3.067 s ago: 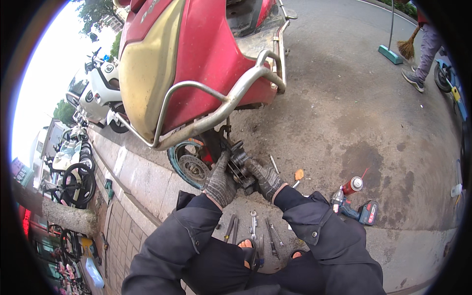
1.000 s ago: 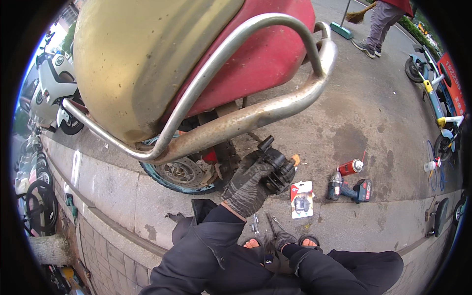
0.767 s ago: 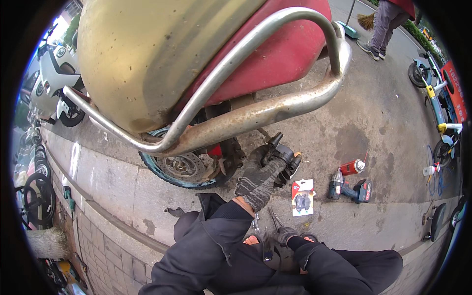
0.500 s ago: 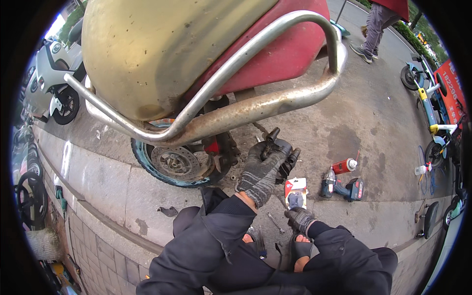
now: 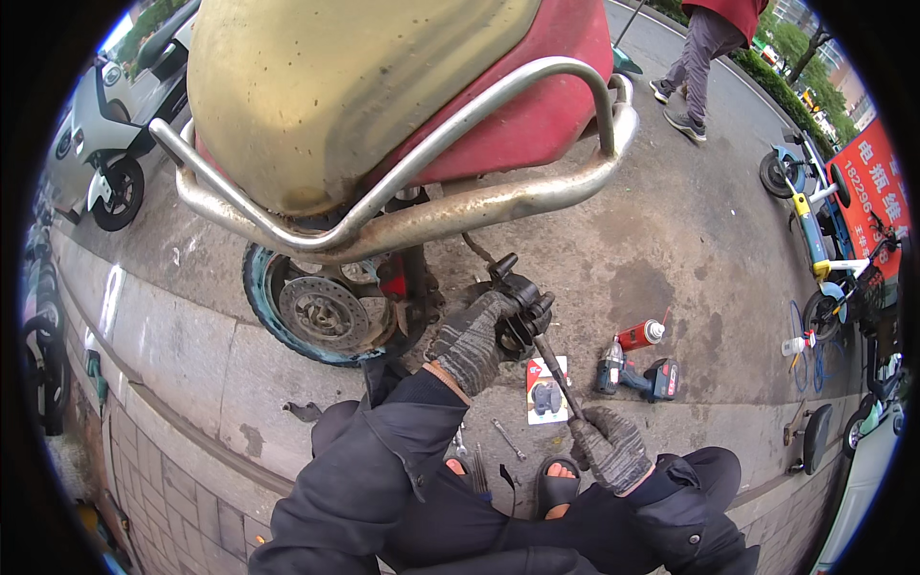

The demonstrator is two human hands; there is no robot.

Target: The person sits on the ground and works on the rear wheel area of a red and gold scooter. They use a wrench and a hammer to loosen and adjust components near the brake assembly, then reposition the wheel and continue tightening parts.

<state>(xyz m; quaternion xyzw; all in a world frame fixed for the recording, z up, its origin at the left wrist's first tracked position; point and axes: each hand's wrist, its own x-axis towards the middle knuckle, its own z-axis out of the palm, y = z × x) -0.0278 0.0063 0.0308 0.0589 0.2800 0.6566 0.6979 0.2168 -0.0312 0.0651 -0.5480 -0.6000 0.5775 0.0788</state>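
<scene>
My left hand (image 5: 471, 335), in a grey knit glove, grips a dark metal brake caliper (image 5: 517, 305) in front of my knees. My right hand (image 5: 615, 448), gloved too, is closed round the near end of a long thin dark tool (image 5: 556, 372), perhaps a screwdriver. Its far end meets the caliper; the exact contact is too small to make out. A hose runs from the caliper up towards the scooter (image 5: 335, 115). Left of the caliper is the scooter's wheel, with a brake disc (image 5: 326, 314). A pack of brake pads (image 5: 547, 398) lies on the ground beneath the tool.
A red spray can (image 5: 640, 334) and a cordless impact wrench (image 5: 636, 374) lie to the right. A wrench (image 5: 509, 439) and other tools lie by my feet. The scooter's rusty metal bar (image 5: 460, 211) overhangs the wheel. A person (image 5: 704, 57) stands farther off.
My right hand has drawn back from beside the pad pack, and the long tool now shows between it and the caliper. The caliper, still in my left hand, has tilted. The view has shifted.
</scene>
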